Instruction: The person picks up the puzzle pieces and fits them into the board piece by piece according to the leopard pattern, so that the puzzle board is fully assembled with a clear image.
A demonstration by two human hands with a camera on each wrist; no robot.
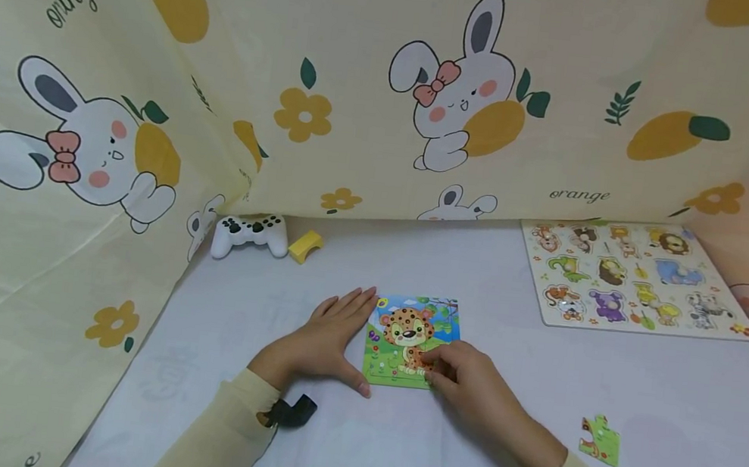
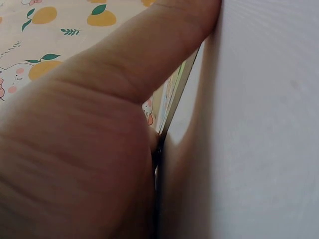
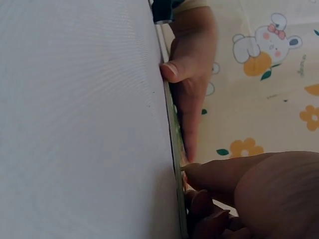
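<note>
A small square leopard jigsaw puzzle (image 1: 409,328) lies in its tray on the white table in the head view. My left hand (image 1: 329,335) lies along its left side with fingers stretched out, the thumb near the lower left corner. Over the puzzle's lower right part, my right hand (image 1: 469,377) pinches a puzzle piece (image 3: 183,168) between thumb and fingers. A thin edge of that piece shows at the thumb tip in the right wrist view; the rest is hidden. The left wrist view shows the left thumb (image 2: 149,55) close up, against the table.
A loose green puzzle piece (image 1: 601,441) lies to the right of the right forearm. An animal peg board (image 1: 653,324) stands at the back right. At the back left are a white game controller (image 1: 251,234) and a yellow block (image 1: 305,246). A rabbit-print curtain (image 1: 360,110) borders the table.
</note>
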